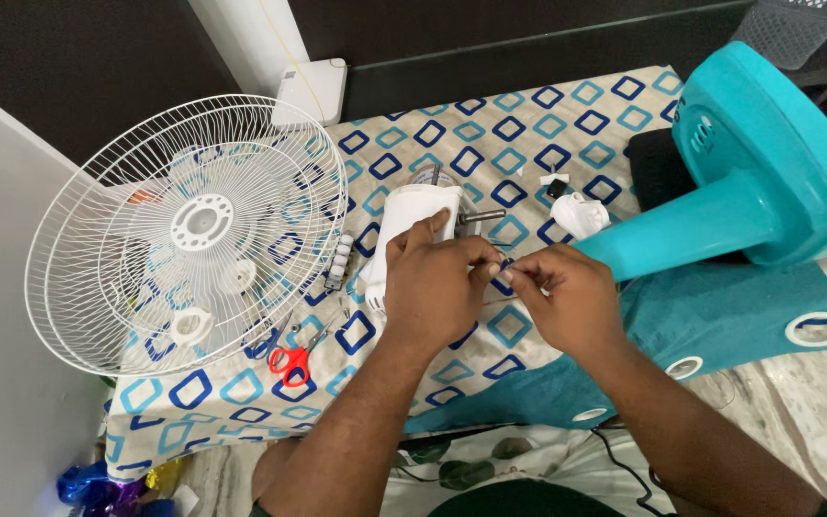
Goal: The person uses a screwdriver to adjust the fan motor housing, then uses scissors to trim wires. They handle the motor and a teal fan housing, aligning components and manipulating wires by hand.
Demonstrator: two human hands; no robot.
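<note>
My left hand (pixel 433 287) rests over the lower end of a white fan motor housing (pixel 412 218) lying on the patterned cloth (pixel 519 124); its fingers pinch something small at the tips. My right hand (pixel 567 297) meets it fingertip to fingertip, pinching a thin wire or small part (pixel 502 273) too small to make out. A metal shaft (pixel 482 217) sticks out of the housing to the right. Behind the hands lie a white plastic cap (pixel 578 214) and a small black and white knob (pixel 554 184).
White wire fan grilles (pixel 184 235) lean at the left. Red-handled scissors (pixel 291 359) lie near the cloth's front. A teal fan base and stand (pixel 748 182) lies at the right on teal curtain fabric (pixel 720 316). A white switch strip (pixel 340 260) lies beside the grilles.
</note>
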